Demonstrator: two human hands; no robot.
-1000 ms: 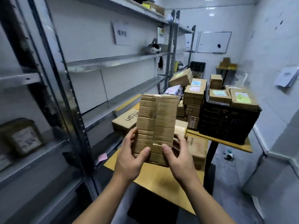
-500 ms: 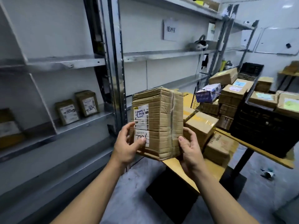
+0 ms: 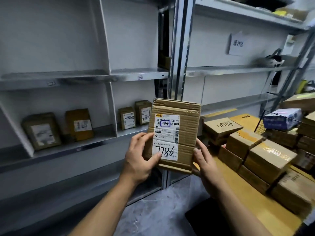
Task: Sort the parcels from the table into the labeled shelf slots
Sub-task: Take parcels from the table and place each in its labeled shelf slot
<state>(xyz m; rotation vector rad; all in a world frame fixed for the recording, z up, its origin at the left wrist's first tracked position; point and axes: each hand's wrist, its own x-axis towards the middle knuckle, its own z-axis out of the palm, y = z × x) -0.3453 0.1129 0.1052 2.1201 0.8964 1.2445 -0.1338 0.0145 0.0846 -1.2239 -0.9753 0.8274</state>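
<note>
Brown cardboard parcel (image 3: 187,130) now faces label-forward, its sides grasped by left hand (image 3: 139,159) and right hand (image 3: 207,165) fingers; grey metal shelves (image 3: 139,74) behind, yellow worktop (image 3: 247,203) right.

Both forearms bare and extended forward, left hand (image 3: 138,160) gripping the parcel (image 3: 185,126), thumb across its front, right hand (image 3: 207,166) gripping its right edge, thumb upward.

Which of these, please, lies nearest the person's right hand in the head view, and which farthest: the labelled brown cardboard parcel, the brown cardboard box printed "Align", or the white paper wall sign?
1. Labelled brown cardboard parcel: held by the right hand.
2. Brown cardboard box printed "Align": on the table, to the right.
3. White paper sign: high up, far right.
</note>
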